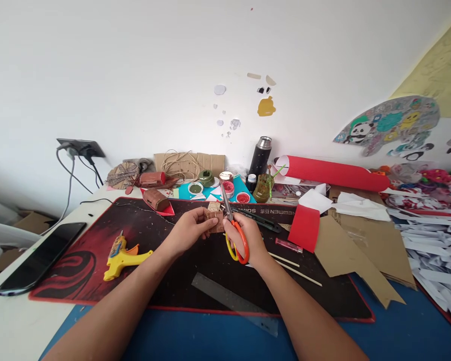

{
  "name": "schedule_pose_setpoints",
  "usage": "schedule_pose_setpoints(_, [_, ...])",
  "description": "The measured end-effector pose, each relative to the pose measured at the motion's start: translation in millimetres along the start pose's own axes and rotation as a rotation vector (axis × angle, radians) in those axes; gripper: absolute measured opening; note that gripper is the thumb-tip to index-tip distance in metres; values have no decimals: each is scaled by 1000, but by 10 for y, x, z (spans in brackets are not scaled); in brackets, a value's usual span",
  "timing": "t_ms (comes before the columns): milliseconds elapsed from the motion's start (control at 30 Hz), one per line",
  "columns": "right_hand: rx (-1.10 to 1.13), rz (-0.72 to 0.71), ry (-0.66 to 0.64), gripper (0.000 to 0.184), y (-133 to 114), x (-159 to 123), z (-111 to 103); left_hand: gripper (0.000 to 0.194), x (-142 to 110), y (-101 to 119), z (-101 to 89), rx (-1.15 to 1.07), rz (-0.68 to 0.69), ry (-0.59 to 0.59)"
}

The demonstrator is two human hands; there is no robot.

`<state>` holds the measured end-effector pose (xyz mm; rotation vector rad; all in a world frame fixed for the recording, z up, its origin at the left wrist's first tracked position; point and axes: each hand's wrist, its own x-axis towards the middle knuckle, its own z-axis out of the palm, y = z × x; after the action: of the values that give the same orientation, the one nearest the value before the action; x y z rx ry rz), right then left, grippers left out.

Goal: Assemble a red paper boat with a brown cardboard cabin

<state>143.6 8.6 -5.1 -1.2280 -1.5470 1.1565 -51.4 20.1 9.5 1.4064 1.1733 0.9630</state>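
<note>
My left hand (194, 224) pinches a small brown piece of cardboard (217, 222) between thumb and fingers. Closed round the handles of orange and yellow scissors (243, 245) is my right hand (248, 233). The blades point up and away from me, beside the right edge of the cardboard; whether they touch it I cannot tell. Just behind my right hand lies a dark green utility knife (261, 220). Below both hands, a clear ruler (233, 301) rests across the front edge of the black mat (180, 265).
A yellow glue gun (122, 258) and a phone (41, 258) lie at left. Paint pots (206, 178), a black flask (261, 155) and a red corrugated roll (330, 172) stand along the wall. Wooden sticks (296, 268), cardboard sheets (346, 245) and white paper strips (436, 255) lie at right.
</note>
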Motion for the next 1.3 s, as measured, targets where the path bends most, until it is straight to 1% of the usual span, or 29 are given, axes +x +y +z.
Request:
schedule_pose_setpoints(167, [69, 23, -5, 32, 4, 5, -7, 62, 10, -4, -39, -117, -21, -81])
schedule_pose_setpoints(333, [121, 20, -3, 32, 36, 15, 0, 57, 13, 4, -73, -172, -41, -52])
schedule_pose_setpoints(567, [129, 27, 15, 32, 2, 14, -1, 49, 25, -15, -83, -180, -62, -54])
schedule_pose_setpoints(733, [133, 0, -14, 33, 44, 21, -9, 50, 27, -24, -81, -183, -55, -72])
schedule_pose_setpoints(867, [134, 22, -28, 39, 42, 7, -16, 50, 38, -44, -81, -185, -58, -68])
schedule_pose_setpoints(1000, [178, 96, -74, 48, -5, 7, -24, 49, 49, -50, -76, -236, -59, -17])
schedule_pose_setpoints(1200, [322, 212, -121, 67, -28, 50, -51, 46, 67, -14, -113, -337, -13, 178])
schedule_pose_setpoints(1300, [390, 264, -139, 77, -11, 60, -65, 47, 76, -3, -148, -359, -4, 233])
